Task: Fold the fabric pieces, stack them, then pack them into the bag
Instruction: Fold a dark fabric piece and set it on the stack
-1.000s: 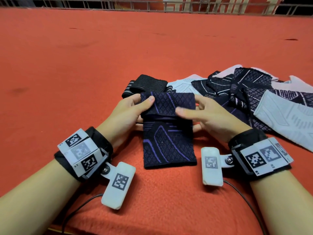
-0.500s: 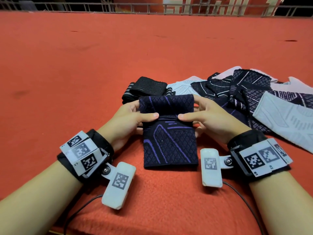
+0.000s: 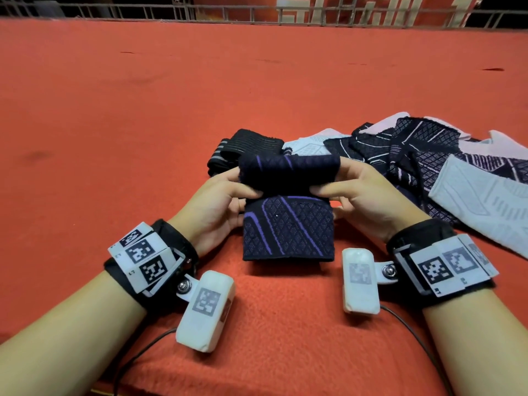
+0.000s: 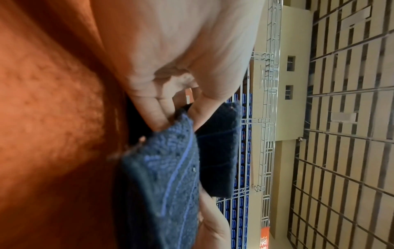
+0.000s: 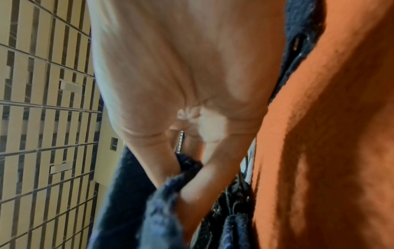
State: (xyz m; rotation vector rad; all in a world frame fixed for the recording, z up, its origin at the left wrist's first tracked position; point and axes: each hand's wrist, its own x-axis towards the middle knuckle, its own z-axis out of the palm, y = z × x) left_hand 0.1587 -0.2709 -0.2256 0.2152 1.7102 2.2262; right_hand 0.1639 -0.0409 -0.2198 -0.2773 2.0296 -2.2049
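Orange felt surface (image 3: 143, 115), metal railing (image 3: 114, 10) along the far edge at 12 o'clock; the wrist views show a slatted ceiling (image 4: 341, 118) and blue seating rows behind scaffolding. Navy fabric piece with purple lines (image 3: 288, 227) sits near-centre on the surface, far end rolled back toward the person and lifted. Left hand (image 3: 217, 204) at 9 o'clock of the piece, thumb on top of the fold, fingers under: grip pinching the fabric edge. Right hand (image 3: 360, 195) at 3 o'clock mirrors it, thumb over, fingers under, grip also grasping the fold. Left wrist view confirms thumb and fingers clamped on the navy piece (image 4: 170, 168); right wrist view, blurred, shows the same (image 5: 162, 202). Black striped band (image 3: 245, 147) at 11 o'clock just beyond the fold. Unfolded pile of dark and pale pieces (image 3: 428, 167) at 2 o'clock, beside the right hand. Both wrists wear tagged camera straps.
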